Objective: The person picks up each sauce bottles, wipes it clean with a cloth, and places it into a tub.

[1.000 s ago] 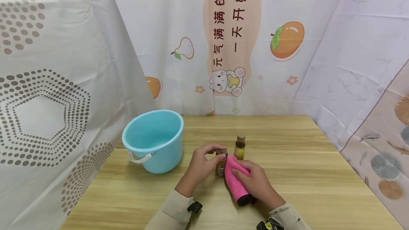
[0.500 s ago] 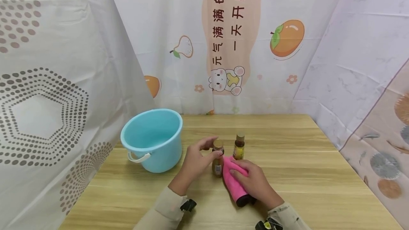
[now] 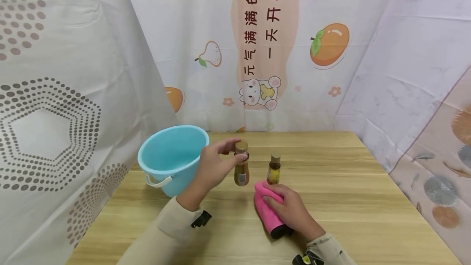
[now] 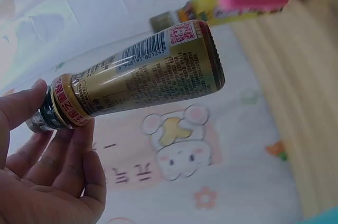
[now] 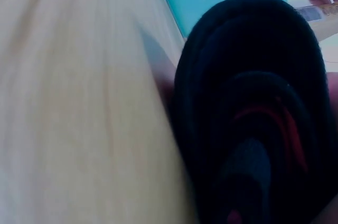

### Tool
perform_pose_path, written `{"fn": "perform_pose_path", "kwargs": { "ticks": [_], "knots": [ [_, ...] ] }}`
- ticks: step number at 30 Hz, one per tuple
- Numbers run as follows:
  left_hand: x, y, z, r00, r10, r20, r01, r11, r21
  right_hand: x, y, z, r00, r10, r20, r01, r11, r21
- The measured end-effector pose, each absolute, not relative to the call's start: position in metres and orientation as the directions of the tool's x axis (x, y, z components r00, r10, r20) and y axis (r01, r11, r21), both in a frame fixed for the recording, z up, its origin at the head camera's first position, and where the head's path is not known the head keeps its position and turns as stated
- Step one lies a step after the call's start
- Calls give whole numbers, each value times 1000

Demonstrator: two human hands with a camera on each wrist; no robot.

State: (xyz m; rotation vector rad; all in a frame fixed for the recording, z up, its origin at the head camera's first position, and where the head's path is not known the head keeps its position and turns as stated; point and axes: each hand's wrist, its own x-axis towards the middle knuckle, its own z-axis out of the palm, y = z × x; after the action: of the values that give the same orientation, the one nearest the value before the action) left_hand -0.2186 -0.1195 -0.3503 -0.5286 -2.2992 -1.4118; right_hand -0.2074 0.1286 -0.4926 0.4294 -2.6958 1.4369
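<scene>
My left hand [image 3: 213, 165] pinches the neck of a small glass sauce bottle [image 3: 241, 171] with a gold cap, raised above the table beside the bucket. In the left wrist view the bottle [image 4: 142, 71] shows a gold label with a barcode, and the fingers sit around the capped end. My right hand [image 3: 288, 207] grips a rolled pink cloth item [image 3: 266, 212] with a black end, low at the table. In the right wrist view its black layered end [image 5: 253, 39] fills much of the picture. Just behind it stands a second dark bottle [image 3: 274, 171] with a yellow label.
A light blue bucket [image 3: 191, 175] with a white handle stands at the left, close to my left forearm. The wooden table [image 3: 349, 191] extends to the right. Printed curtains [image 3: 228, 117] hang behind and at both sides.
My left hand has lifted the gold-capped bottle up and leftward, away from the pink cloth item and toward the bucket. The right hand has stayed nearly in place.
</scene>
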Motion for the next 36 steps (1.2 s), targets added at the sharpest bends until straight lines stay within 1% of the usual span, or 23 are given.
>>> {"fn": "perform_pose_path", "kwargs": {
  "ticks": [7, 11, 13, 21, 31, 36],
  "knots": [
    [-225, -140, -313, -852, 92, 516, 493, 473, 730, -207, 131, -495, -953, -229, 197, -294, 547, -784],
    [-232, -152, -297, -838, 99, 536, 514, 470, 717, -208, 133, -494, -949, -234, 210, -308, 557, -771],
    [-236, -157, -289, -841, 102, 532, 511, 471, 719, -208, 133, -494, -948, -234, 215, -312, 561, -767],
    [-252, -183, -260, -870, 86, 485, 461, 491, 739, -208, 134, -494, -948, -238, 210, -309, 548, -777],
    [-270, -221, -236, -910, 50, 411, 357, 598, 718, -208, 133, -495, -943, -245, 223, -323, 531, -783],
    [-278, -243, -228, -927, 72, 367, 327, 632, 702, -210, 132, -495, -941, -248, 232, -332, 524, -785]
  ]
}}
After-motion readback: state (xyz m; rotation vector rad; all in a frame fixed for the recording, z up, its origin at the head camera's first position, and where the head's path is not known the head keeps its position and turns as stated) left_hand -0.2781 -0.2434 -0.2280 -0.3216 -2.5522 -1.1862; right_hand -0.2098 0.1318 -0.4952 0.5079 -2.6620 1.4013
